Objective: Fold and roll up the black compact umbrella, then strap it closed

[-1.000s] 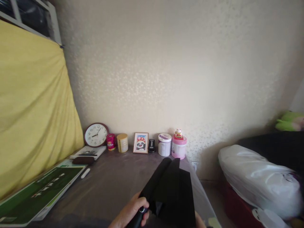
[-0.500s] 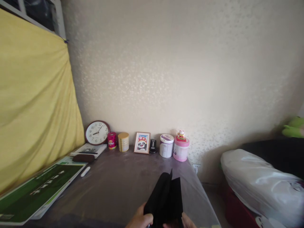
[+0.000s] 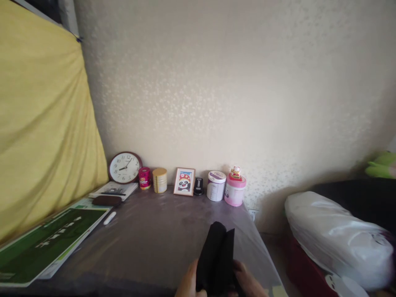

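At the bottom of the head view, both of my hands hold a black folded fabric item over the front of the table. Its exact kind does not show. My left hand grips its left side, thumb in front. On the other side, my right hand is closed on its right edge, with some fingers hidden behind the dark folds. Two flaps stand up from the item, leaving a narrow gap between them. Its lower end is cut off by the frame.
Along the wall stand a clock, a pink can, a yellow tin, a panda picture frame and two tubs. Green board, brown case and white pen-like object lie left. A white bag sits right.
The black item's flaps have come closer together, and its left fold has shifted right. My hands have moved slightly right and upward in the view. The camera has tilted a little.
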A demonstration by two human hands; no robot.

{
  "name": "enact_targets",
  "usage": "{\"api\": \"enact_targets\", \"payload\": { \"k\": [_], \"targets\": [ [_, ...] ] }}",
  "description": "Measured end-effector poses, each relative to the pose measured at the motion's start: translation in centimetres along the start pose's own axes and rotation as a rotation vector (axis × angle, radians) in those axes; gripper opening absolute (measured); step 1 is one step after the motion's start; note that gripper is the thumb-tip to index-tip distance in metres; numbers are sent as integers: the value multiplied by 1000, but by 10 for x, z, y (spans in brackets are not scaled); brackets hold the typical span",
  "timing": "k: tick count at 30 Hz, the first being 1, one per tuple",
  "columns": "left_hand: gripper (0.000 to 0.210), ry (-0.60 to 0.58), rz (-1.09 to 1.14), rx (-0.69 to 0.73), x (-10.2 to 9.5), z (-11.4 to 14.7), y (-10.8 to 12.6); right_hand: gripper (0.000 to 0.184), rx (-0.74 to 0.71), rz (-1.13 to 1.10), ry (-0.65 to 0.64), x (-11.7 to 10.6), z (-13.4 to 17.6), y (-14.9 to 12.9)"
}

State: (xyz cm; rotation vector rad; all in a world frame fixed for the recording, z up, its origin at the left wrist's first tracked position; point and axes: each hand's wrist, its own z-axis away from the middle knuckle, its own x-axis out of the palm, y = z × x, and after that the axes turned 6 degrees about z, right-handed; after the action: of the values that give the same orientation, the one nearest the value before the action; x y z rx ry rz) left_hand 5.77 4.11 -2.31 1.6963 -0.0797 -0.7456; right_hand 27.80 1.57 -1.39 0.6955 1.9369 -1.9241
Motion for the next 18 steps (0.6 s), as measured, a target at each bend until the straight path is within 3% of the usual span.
{"api": "enact_targets", "payload": {
  "k": [5, 9, 18],
  "targets": [
    [86, 6, -174, -68, 4, 1, 5, 38, 19, 172, 284, -28, -8, -5],
    [88, 22, -225, -55, 9, 1, 2, 39, 9, 279, 434, -33, -7, -17],
    [88, 24, -233, -39, 8, 6, 6, 24, -21, 306, 341, -25, -7, -22]
  ]
}}
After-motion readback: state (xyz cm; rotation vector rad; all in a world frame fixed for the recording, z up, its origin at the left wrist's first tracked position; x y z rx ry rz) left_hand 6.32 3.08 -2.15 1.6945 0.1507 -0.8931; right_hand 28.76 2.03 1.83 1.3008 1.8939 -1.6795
